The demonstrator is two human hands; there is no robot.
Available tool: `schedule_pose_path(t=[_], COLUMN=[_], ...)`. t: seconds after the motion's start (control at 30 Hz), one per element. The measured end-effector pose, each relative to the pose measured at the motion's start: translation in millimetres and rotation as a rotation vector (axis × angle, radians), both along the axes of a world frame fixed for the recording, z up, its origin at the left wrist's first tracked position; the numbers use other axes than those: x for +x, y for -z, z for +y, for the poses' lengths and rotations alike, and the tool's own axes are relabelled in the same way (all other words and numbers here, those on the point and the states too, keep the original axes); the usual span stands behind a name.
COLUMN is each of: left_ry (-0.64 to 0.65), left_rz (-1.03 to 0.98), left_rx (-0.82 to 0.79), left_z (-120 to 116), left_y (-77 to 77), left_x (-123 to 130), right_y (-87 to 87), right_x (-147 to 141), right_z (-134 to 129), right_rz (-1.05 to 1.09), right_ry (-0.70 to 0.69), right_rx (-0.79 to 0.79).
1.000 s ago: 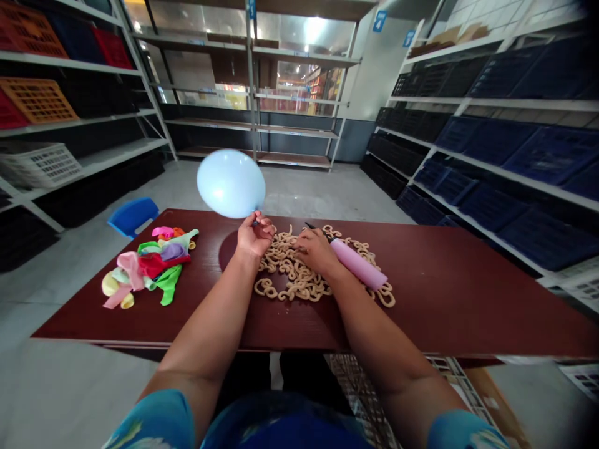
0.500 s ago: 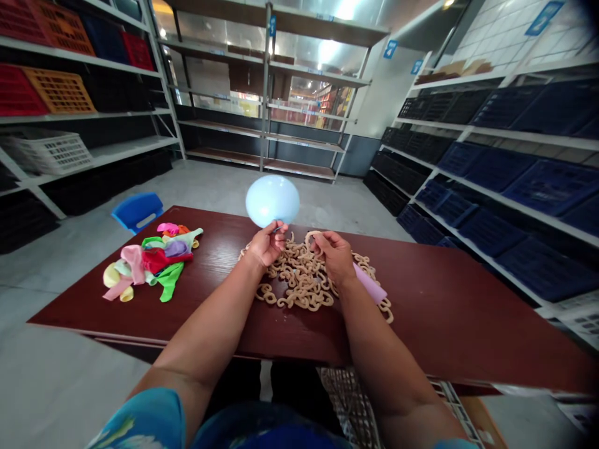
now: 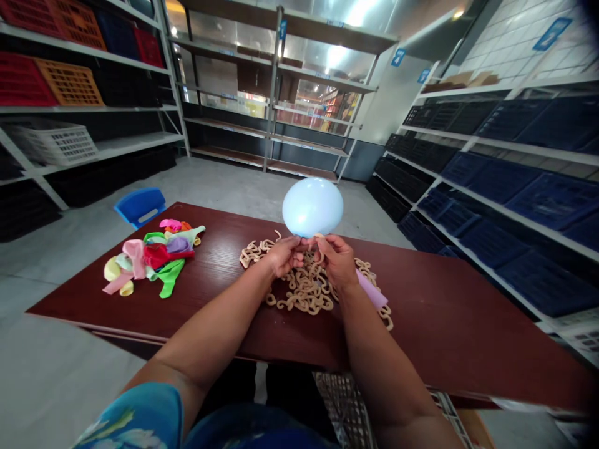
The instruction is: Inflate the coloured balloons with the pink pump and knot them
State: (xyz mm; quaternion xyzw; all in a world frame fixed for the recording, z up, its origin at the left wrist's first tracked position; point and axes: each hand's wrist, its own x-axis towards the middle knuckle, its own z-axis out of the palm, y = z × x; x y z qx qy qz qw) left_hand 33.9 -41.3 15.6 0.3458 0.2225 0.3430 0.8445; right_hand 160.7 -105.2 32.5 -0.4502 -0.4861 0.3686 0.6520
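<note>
An inflated light blue balloon (image 3: 312, 207) stands above the table, its neck end pinched in the fingers of my left hand (image 3: 286, 255). Close beside it, my right hand (image 3: 340, 260) grips a tan curved ring-like piece (image 3: 321, 252) just under the balloon. The two hands almost meet, and the fingertips partly hide the neck. Below them lies a pile of similar tan curled pieces (image 3: 306, 293) on the dark red table (image 3: 435, 312). A pink-purple cylinder (image 3: 372, 290) rests by the pile, right of my right hand.
Uninflated balloons in several colours (image 3: 156, 255) lie on the table's left part. A blue chair (image 3: 140, 206) stands behind its far left corner. Shelves with crates (image 3: 538, 187) line the right side, and more crates (image 3: 70, 84) fill the left shelves. A metal rack (image 3: 271, 93) stands at the back.
My left hand and the balloon have moved right, to my right hand. The tan piece is now right under the balloon. The view has shifted slightly.
</note>
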Motion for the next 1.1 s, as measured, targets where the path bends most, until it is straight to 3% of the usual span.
schedule_pose_path(t=[0.37,0.73,1.1], left_ry=[0.061,0.044,-0.070], left_rz=[-0.031,0.016,0.135], left_rx=[0.111,0.117,0.175], left_z=[-5.6,-6.6,-6.6], left_y=[8.9,6.2,3.3], left_x=[9.4,6.3,4.2], right_y=[1.8,0.9,1.2], right_x=[-1.7,0.1,0.2], right_z=[-0.1,-1.1,-3.3], right_rz=[0.053,0.064,0.113], right_ry=[-0.079,-0.087,-0.167], right_rx=[0.036,0.001,0.038])
